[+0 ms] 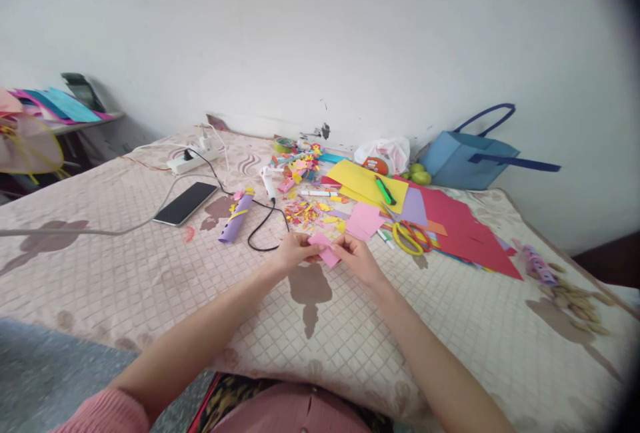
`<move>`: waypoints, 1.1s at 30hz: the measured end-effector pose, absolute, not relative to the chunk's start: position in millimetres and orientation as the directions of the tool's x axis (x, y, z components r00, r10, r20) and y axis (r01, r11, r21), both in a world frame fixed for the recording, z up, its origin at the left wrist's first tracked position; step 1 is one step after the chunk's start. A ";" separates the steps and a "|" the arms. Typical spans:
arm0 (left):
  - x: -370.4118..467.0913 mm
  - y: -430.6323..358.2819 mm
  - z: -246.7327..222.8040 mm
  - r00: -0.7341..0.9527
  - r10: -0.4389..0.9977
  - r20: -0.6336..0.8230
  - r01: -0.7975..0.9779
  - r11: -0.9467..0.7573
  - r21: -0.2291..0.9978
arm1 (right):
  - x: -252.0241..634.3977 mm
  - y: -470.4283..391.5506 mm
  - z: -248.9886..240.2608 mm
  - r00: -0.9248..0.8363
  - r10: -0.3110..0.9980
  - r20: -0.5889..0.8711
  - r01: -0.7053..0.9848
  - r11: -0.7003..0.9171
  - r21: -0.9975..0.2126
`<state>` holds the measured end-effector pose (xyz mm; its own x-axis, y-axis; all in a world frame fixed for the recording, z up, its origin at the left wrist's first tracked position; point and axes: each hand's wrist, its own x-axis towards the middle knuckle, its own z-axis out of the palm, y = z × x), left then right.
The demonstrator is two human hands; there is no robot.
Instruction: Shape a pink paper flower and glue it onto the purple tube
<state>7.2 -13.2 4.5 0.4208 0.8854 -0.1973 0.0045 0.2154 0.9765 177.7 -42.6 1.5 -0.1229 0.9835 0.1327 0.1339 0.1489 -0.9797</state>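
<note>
Between my two hands is a small piece of pink paper (pixel 327 255), held above the tablecloth. My left hand (pixel 293 250) pinches its left side, and my right hand (pixel 354 257) has its right side between thumb and fingers. Just beyond lie more pink paper squares (pixel 364 221) and a heap of yellow, pink and red paper scraps (pixel 305 212). Scissors with yellow handles (pixel 407 238) rest to the right of my right hand. A purple paper tube (pixel 236 218) with yellow and pink trim lies to the left.
A white glue gun (pixel 269 183) with a black cable sits behind the scraps. Further left are a phone (pixel 186 204) and a power strip (pixel 193 161). Yellow sheets (pixel 350 178), a green cutter (pixel 385 190), red sheets (pixel 457 233) and a blue bag (pixel 463 160) occupy the right side.
</note>
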 end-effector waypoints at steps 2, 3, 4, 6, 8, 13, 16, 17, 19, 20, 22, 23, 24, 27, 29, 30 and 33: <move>6.3 -12.9 4.9 0.433 0.878 -0.203 -0.016 0.233 0.972 | 177.9 -42.6 1.9 -0.109 0.985 0.134 0.129 0.148 -0.981; 5.8 -12.8 5.1 0.437 0.876 -0.204 -0.033 0.242 0.970 | 178.0 -42.6 2.4 -0.100 0.986 0.135 0.125 0.147 -0.981; 5.2 -12.7 5.2 0.438 0.876 -0.203 -0.050 0.249 0.967 | 178.1 -42.7 2.9 -0.090 0.987 0.134 0.121 0.145 -0.982; 4.4 -12.5 5.3 0.424 0.884 -0.197 -0.072 0.249 0.966 | 178.0 -42.9 4.1 -0.077 0.989 0.129 0.112 0.138 -0.984; 3.9 -12.5 5.9 0.402 0.896 -0.190 -0.080 0.241 0.967 | 177.8 -43.2 4.8 -0.067 0.990 0.124 0.102 0.131 -0.986; 2.6 -13.1 9.9 0.411 0.890 -0.199 -0.060 0.244 0.968 | 177.2 -43.0 3.4 -0.054 0.991 0.126 0.072 0.130 -0.989; 2.2 -13.2 10.4 0.428 0.881 -0.201 -0.040 0.241 0.970 | 177.1 -42.7 2.0 -0.039 0.993 0.115 0.062 0.118 -0.991; 2.4 -13.1 9.8 0.421 0.886 -0.193 -0.039 0.230 0.972 | 177.0 -42.6 1.6 -0.035 0.993 0.113 0.061 0.115 -0.992; 3.1 -12.8 8.4 0.387 0.907 -0.164 -0.046 0.197 0.979 | 176.5 -42.5 1.0 -0.030 0.994 0.109 0.061 0.111 -0.992; 3.5 -12.8 7.8 0.367 0.918 -0.150 -0.050 0.180 0.982 | 176.2 -42.5 0.7 -0.030 0.994 0.108 0.061 0.110 -0.992; 4.2 -13.1 7.3 0.353 0.926 -0.131 -0.048 0.158 0.986 | 175.5 -42.5 0.1 -0.026 0.994 0.108 0.062 0.110 -0.992; 4.5 -13.4 7.4 0.369 0.920 -0.132 -0.039 0.157 0.987 | 175.2 -42.4 -0.4 -0.022 0.994 0.111 0.063 0.113 -0.992; 4.8 -13.9 7.5 0.394 0.909 -0.139 -0.028 0.163 0.986 | 174.9 -42.3 -1.1 -0.017 0.993 0.117 0.063 0.118 -0.991; 6.3 -15.5 6.9 0.450 0.876 -0.175 0.014 0.189 0.982 | 174.5 -41.8 -3.8 -0.010 0.990 0.140 0.061 0.140 -0.988; 7.6 -16.1 5.4 0.433 0.886 -0.163 0.011 0.175 0.984 | 174.4 -41.4 -5.6 -0.012 0.988 0.152 0.053 0.153 -0.987; 8.1 -16.2 4.7 0.421 0.896 -0.145 0.001 0.159 0.987 | 174.3 -41.4 -6.2 -0.011 0.988 0.156 0.047 0.156 -0.987; 8.5 -16.1 4.4 0.418 0.900 -0.125 -0.013 0.144 0.990 | 173.7 -41.8 -6.2 -0.010 0.988 0.151 0.032 0.151 -0.988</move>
